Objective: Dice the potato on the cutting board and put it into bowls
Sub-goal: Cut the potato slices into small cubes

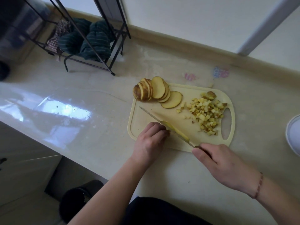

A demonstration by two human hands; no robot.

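At the far left, a black wire rack [84, 38] holding striped green cloth [90, 39] is being kept on the pale counter [81, 127]. Further right, a cream cutting board [181, 117] is lying on that counter. At its far left corner, potato slices [155, 90] are being left fanned in a leaning row. Near the board's front edge, potato strips [176, 131] are being pressed down by the left hand [151, 142], its fingers curled over them. A knife [164, 123] is being laid across the strips, its handle being gripped by the right hand [222, 166]. Diced potato [207, 113] is piled beside the board's handle hole. At the right edge, a white bowl [293, 135] is partly cut off.
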